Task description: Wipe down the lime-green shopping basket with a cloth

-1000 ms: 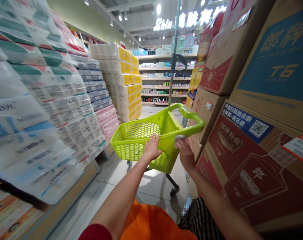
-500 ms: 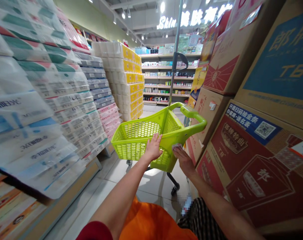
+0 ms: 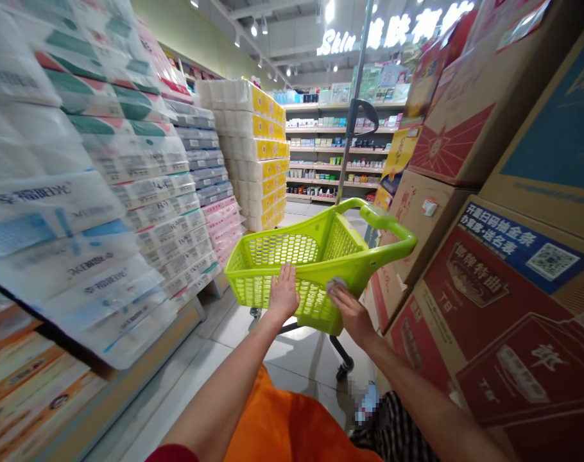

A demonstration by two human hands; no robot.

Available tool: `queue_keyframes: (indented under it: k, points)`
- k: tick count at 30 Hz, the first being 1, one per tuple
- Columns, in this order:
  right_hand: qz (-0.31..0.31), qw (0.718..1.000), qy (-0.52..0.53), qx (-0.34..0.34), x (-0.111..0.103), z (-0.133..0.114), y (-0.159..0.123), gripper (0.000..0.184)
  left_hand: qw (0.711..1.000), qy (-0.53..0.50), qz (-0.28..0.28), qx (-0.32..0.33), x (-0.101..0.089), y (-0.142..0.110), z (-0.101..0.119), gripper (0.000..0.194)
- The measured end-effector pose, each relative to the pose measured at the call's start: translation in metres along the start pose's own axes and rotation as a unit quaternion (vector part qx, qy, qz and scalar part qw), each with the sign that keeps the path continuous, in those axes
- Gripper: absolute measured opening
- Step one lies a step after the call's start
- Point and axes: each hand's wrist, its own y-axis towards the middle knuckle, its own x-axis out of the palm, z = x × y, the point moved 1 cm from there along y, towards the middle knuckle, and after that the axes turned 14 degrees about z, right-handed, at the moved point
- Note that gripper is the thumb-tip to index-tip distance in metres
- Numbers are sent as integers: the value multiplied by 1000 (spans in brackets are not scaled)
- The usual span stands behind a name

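A lime-green plastic shopping cart (image 3: 253, 285) with perforated sides stands sideways in front of me on dark legs with casters. My left hand (image 3: 284, 294) rests against its near side, fingers outstretched over the rim, holding nothing. Toward the handle end, my right hand (image 3: 350, 309) presses a crumpled greyish-white cloth (image 3: 336, 284) to the cart's side panel. The palm side of that hand and part of the cloth are hidden. The cart's curved handle (image 3: 402, 242) extends to the right, touched by neither hand.
Stacked tissue packs (image 3: 142, 199) line the left on a low platform. Printed cartons (image 3: 475, 276) rise close on the right. A metal pole (image 3: 346, 157) stands behind the cart, with product shelves (image 3: 316, 131) at the back. Pale floor tiles (image 3: 200, 372) lie below.
My right hand and the cloth have shifted left along the side panel. My left hand has slid left along the rim toward the basket's far end. The view has turned slightly left.
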Motion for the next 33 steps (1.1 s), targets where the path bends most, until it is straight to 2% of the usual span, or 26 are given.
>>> queue_keyframes:
  k: [2,4,6,8,11,14,16,18,20,23,27,29,31,33]
  points:
    - [53,998,-12,29,2,1,18,43,1000,14,8,-7,2,-5,-10,71]
    - [73,996,-28,41,6,4,31,44,1000,17,10,-1,4,-10,-16,71]
    - [36,999,-30,25,15,3,26,46,1000,12,8,7,6,-14,-21,71]
    - [-29,999,-15,-10,26,-5,7,48,1000,7,5,9,6,-16,-27,72]
    - [-88,995,3,-44,40,-25,-8,52,999,20,6,-27,2,-18,-41,70]
    - [-70,997,2,-42,54,-40,13,52,997,42,1,-67,-1,-20,-57,70]
    - [-52,998,-5,-42,66,-46,25,51,997,42,-7,-59,-1,-23,-66,70]
    - [-59,997,-1,-59,79,-51,19,50,999,35,-9,-39,-2,-27,-73,69]
    - [-83,992,19,-92,91,-59,1,49,999,32,-10,-33,-3,-33,-82,68]
    - [-95,988,52,-114,109,-79,-9,49,997,40,-9,-70,-4,-45,-99,66]
    - [-66,989,87,-98,143,-116,38,47,982,70,-19,-173,-6,-67,-124,67]
    - [-76,987,95,-103,163,-131,53,44,977,79,-31,-193,-7,-78,-132,68]
    - [-114,983,85,-113,179,-142,46,41,976,86,-40,-194,-8,-88,-139,68]
    - [-154,977,74,-124,188,-148,26,37,976,91,-44,-194,-9,-95,-144,68]
